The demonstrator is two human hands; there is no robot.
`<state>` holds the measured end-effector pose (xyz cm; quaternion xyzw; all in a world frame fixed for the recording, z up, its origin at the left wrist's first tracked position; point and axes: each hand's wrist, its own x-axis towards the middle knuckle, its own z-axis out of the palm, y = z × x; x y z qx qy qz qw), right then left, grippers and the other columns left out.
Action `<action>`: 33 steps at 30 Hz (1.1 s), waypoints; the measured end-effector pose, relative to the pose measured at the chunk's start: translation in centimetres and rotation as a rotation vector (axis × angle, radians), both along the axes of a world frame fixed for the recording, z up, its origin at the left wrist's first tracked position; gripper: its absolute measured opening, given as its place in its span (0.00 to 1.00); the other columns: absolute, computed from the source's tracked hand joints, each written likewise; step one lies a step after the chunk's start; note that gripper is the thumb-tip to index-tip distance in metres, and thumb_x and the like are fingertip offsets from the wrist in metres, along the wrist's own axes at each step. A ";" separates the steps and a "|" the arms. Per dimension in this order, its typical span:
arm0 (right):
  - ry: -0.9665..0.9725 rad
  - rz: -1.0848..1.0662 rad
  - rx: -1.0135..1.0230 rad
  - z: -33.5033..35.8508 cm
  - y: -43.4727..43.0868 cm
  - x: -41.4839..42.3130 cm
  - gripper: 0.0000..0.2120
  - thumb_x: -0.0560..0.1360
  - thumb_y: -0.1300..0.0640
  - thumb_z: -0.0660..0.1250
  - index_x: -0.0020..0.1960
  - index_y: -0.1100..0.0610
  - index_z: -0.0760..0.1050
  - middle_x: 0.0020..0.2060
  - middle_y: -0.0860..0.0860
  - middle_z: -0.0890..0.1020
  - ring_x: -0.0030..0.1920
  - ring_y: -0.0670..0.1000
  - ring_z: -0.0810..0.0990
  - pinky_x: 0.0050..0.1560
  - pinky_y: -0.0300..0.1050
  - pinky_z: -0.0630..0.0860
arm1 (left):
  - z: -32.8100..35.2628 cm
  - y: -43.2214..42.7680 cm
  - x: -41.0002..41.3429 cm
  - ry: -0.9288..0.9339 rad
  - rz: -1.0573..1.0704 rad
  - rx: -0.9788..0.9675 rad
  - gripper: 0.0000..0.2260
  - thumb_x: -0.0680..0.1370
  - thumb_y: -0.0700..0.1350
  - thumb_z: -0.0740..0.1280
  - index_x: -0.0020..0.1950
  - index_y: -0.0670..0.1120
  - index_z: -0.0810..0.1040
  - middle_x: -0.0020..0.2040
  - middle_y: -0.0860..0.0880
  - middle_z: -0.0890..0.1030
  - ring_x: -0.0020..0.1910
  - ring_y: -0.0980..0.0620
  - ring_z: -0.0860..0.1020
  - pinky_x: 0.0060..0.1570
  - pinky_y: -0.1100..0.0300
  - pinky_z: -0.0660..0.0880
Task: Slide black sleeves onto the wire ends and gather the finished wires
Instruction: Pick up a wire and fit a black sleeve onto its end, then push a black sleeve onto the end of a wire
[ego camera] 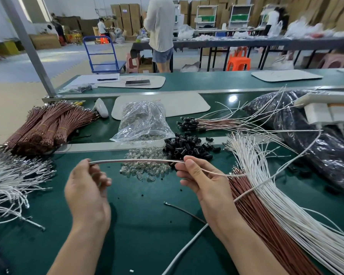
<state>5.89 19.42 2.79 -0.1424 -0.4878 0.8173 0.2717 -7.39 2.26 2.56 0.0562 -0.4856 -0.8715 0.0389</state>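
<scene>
A pair of thin wires (135, 160), one white and one brown, stretches level between my two hands above the green table. My left hand (87, 187) pinches their left end. My right hand (203, 179) pinches them further right, and they trail on toward the bundles. A heap of loose black sleeves (189, 146) lies just behind the wires. Finished wires with black sleeves on their ends (189, 123) lie gathered further back. Beside my right arm a bundle of brown wires (266, 221) lies against a bundle of white wires (298, 211).
Clear plastic caps (145, 168) lie under the held wires, beside a clear bag (145, 124) of more. Tied brown wire bundles (46, 126) sit far left, white wires (10, 179) at the left edge, a dark bag (314, 139) at right. A person (161, 32) stands beyond the bench.
</scene>
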 end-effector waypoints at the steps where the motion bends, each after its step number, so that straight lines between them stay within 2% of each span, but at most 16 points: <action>1: -0.003 -0.012 -0.001 0.1 0.0 0.1 0.14 0.67 0.49 0.75 0.51 0.52 0.86 0.47 0.58 0.87 0.46 0.50 0.87 0.43 0.37 0.80 | 0.2 -0.4 -0.3 -0.011 0.024 0.022 0.06 0.82 0.45 0.64 0.45 0.50 0.74 0.32 0.55 0.76 0.27 0.58 0.72 0.26 0.65 0.71; 4: -0.007 -0.026 0.007 0.3 0.1 0.2 0.13 0.68 0.50 0.75 0.50 0.52 0.87 0.47 0.58 0.87 0.45 0.50 0.87 0.43 0.37 0.81 | 0.2 -0.9 -0.4 0.004 -0.028 0.021 0.05 0.82 0.47 0.65 0.46 0.51 0.75 0.34 0.56 0.78 0.29 0.58 0.74 0.28 0.65 0.73; 7: 0.028 -0.071 -0.048 1.6 2.2 0.6 0.08 0.72 0.54 0.72 0.49 0.55 0.87 0.47 0.57 0.87 0.45 0.50 0.86 0.42 0.38 0.82 | -0.2 -0.2 0.4 0.091 -0.234 -0.074 0.04 0.82 0.48 0.66 0.50 0.50 0.79 0.41 0.53 0.84 0.34 0.57 0.78 0.32 0.66 0.77; 10: 0.074 -0.153 -0.085 4.3 6.8 0.5 0.08 0.79 0.55 0.65 0.52 0.55 0.83 0.47 0.52 0.87 0.46 0.49 0.84 0.43 0.40 0.82 | 0.8 2.0 0.4 0.285 -0.407 -0.365 0.10 0.77 0.49 0.67 0.56 0.48 0.79 0.49 0.51 0.86 0.41 0.55 0.82 0.39 0.65 0.80; 14: 0.190 -0.227 -0.104 8.4 13.4 -1.7 0.08 0.83 0.56 0.62 0.56 0.57 0.78 0.47 0.51 0.84 0.46 0.48 0.82 0.47 0.42 0.81 | 3.7 8.8 -2.3 0.574 -0.471 -0.738 0.05 0.80 0.46 0.69 0.55 0.52 0.78 0.49 0.54 0.84 0.47 0.60 0.81 0.49 0.67 0.77; 16: 0.199 -0.248 -0.147 9.5 16.4 -3.1 0.09 0.83 0.58 0.61 0.61 0.61 0.73 0.56 0.56 0.81 0.55 0.52 0.81 0.57 0.43 0.80 | 4.8 13.2 -4.4 0.633 -0.458 -0.832 0.06 0.81 0.46 0.69 0.57 0.51 0.78 0.50 0.55 0.82 0.49 0.60 0.80 0.53 0.67 0.76; 18: 0.097 -0.215 -0.148 9.6 18.0 -3.8 0.20 0.84 0.58 0.60 0.73 0.65 0.63 0.69 0.64 0.72 0.67 0.58 0.74 0.70 0.49 0.74 | 5.0 17.2 -6.3 0.612 -0.455 -0.856 0.09 0.81 0.43 0.69 0.60 0.48 0.80 0.49 0.54 0.81 0.48 0.58 0.79 0.54 0.66 0.76; 19: 0.015 -0.176 -0.120 9.3 18.5 -3.9 0.25 0.84 0.58 0.59 0.77 0.64 0.57 0.72 0.67 0.67 0.70 0.60 0.71 0.73 0.52 0.70 | 4.7 19.1 -7.1 0.607 -0.461 -0.896 0.09 0.81 0.42 0.69 0.61 0.47 0.80 0.49 0.53 0.81 0.47 0.58 0.78 0.54 0.67 0.75; 21: -0.113 -0.132 -0.058 8.1 18.5 -3.6 0.27 0.84 0.60 0.59 0.79 0.63 0.54 0.72 0.67 0.66 0.70 0.61 0.70 0.72 0.53 0.71 | 3.5 22.2 -8.7 0.631 -0.491 -1.061 0.11 0.81 0.41 0.68 0.63 0.45 0.80 0.53 0.51 0.82 0.48 0.59 0.78 0.57 0.70 0.74; 23: -0.170 -0.145 -0.022 6.6 18.2 -2.8 0.23 0.83 0.62 0.59 0.76 0.63 0.59 0.67 0.63 0.73 0.65 0.58 0.76 0.64 0.50 0.77 | 2.6 24.0 -9.9 0.674 -0.510 -1.277 0.13 0.82 0.40 0.66 0.67 0.45 0.79 0.61 0.47 0.82 0.56 0.51 0.80 0.65 0.58 0.75; 25: -0.201 -0.170 0.015 5.8 17.7 -1.9 0.14 0.84 0.60 0.59 0.68 0.61 0.68 0.62 0.59 0.78 0.61 0.56 0.80 0.57 0.47 0.81 | 2.5 24.5 -10.5 0.682 -0.493 -1.416 0.17 0.82 0.43 0.65 0.72 0.47 0.75 0.67 0.44 0.78 0.62 0.45 0.78 0.68 0.47 0.73; 27: -0.226 -0.203 0.043 5.4 17.3 -1.1 0.10 0.85 0.57 0.59 0.64 0.57 0.71 0.60 0.57 0.80 0.59 0.56 0.82 0.57 0.48 0.82 | 2.7 24.1 -10.2 0.677 -0.485 -1.408 0.19 0.82 0.45 0.65 0.74 0.47 0.72 0.69 0.42 0.75 0.67 0.44 0.74 0.71 0.46 0.69; 29: -0.235 -0.253 0.091 5.5 16.6 -0.3 0.14 0.85 0.58 0.59 0.69 0.56 0.70 0.59 0.55 0.81 0.58 0.55 0.82 0.59 0.50 0.81 | 3.1 22.6 -8.9 0.715 -0.503 -1.314 0.18 0.83 0.45 0.64 0.72 0.45 0.72 0.64 0.43 0.76 0.64 0.45 0.74 0.70 0.49 0.70; 31: -0.246 -0.314 0.166 5.9 15.5 0.4 0.14 0.84 0.60 0.59 0.69 0.53 0.70 0.57 0.53 0.81 0.58 0.53 0.81 0.60 0.50 0.80 | 3.4 20.0 -6.3 0.806 -0.571 -1.233 0.16 0.82 0.44 0.64 0.70 0.44 0.73 0.60 0.46 0.78 0.60 0.50 0.76 0.67 0.52 0.73; 33: -0.238 -0.346 0.232 6.3 13.7 1.2 0.11 0.83 0.61 0.59 0.62 0.49 0.72 0.55 0.51 0.82 0.56 0.51 0.81 0.57 0.47 0.81 | 3.1 16.2 -2.8 0.915 -0.662 -1.199 0.16 0.82 0.48 0.64 0.69 0.49 0.74 0.59 0.54 0.78 0.57 0.58 0.76 0.65 0.57 0.74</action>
